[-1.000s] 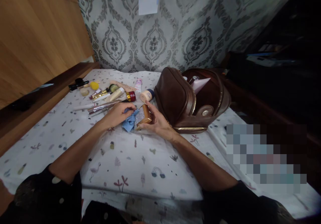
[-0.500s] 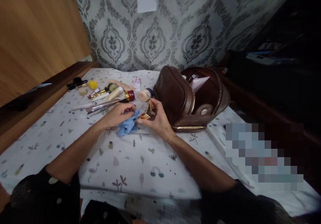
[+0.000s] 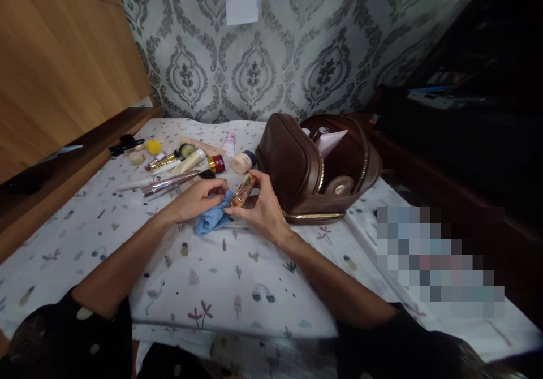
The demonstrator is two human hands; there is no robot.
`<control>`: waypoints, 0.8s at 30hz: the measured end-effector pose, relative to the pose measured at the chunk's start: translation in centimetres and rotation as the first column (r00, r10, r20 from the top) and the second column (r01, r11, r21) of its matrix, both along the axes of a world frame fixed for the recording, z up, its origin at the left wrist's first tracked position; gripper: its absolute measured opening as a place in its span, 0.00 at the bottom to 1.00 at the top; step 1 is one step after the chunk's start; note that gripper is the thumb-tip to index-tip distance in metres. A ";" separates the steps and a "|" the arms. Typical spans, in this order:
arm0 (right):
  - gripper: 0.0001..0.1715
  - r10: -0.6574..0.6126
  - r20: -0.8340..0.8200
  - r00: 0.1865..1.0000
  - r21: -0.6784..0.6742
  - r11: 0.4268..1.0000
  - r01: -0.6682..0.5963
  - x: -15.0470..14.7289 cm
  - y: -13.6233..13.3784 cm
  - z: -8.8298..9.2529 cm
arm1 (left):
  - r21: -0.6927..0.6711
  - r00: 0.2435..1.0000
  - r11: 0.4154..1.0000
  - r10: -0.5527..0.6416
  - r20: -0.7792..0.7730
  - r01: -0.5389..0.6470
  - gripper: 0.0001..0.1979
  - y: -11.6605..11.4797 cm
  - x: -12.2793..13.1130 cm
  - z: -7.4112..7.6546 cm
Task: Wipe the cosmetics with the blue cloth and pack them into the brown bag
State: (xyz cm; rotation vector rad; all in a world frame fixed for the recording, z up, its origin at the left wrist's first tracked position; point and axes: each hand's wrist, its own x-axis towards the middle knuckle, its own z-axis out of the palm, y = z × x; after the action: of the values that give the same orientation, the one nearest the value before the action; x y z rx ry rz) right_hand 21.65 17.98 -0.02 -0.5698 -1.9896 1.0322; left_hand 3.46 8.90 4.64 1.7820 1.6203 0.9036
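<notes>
My left hand (image 3: 203,198) is closed on a crumpled blue cloth (image 3: 209,220), which touches a small gold-edged case (image 3: 243,191). Thumb and fingers of my right hand (image 3: 263,208) grip that case by its edges, with a shiny face turned up; its exact kind is not clear. Just beyond my hands lie a beige jar with a dark blue lid (image 3: 244,162) and a red jar with a gold band (image 3: 216,164). To the right of my right hand stands a brown bag (image 3: 292,164), unzipped, with a pale pink card or packet (image 3: 332,143) poking out.
Left of my hands are silver-handled brushes (image 3: 172,184), a cream tube (image 3: 189,161), a yellow sponge (image 3: 153,146) and several other cosmetics. A pink-and-white tube (image 3: 229,143) lies farther back. The patterned sheet (image 3: 237,277) covers the surface; a wooden panel (image 3: 72,45) rises at left.
My right hand has turned the gold-edged case, so its broad shiny face shows more. The blue cloth stays in my left hand against it. The whole view has shifted slightly.
</notes>
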 end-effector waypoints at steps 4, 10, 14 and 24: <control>0.56 -0.009 0.003 1.000 0.019 1.000 0.009 -0.1 0.0 0.0 | -0.009 1.000 1.000 -0.008 0.009 0.008 0.09 -0.1 0.2 0.1; 0.56 -0.024 0.021 0.999 0.024 0.999 0.024 0.0 -0.2 0.2 | -0.028 0.997 0.998 -0.046 0.065 0.048 0.08 -0.4 0.2 0.7; 0.56 -0.035 0.033 0.999 0.016 0.999 0.034 0.0 -0.3 0.3 | -0.091 0.992 0.988 -0.119 0.047 0.123 0.11 -0.7 0.1 1.3; 0.55 -0.071 0.083 0.994 -0.036 0.997 0.074 -0.1 -0.5 0.1 | 0.029 0.985 0.996 -0.083 -0.152 0.089 0.20 -0.5 1.0 0.7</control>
State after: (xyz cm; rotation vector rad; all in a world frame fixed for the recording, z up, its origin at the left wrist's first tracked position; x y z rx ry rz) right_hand 21.60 17.53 0.12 -0.7105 -2.0085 1.0196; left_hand 4.44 8.39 5.34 1.9710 1.6139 0.7789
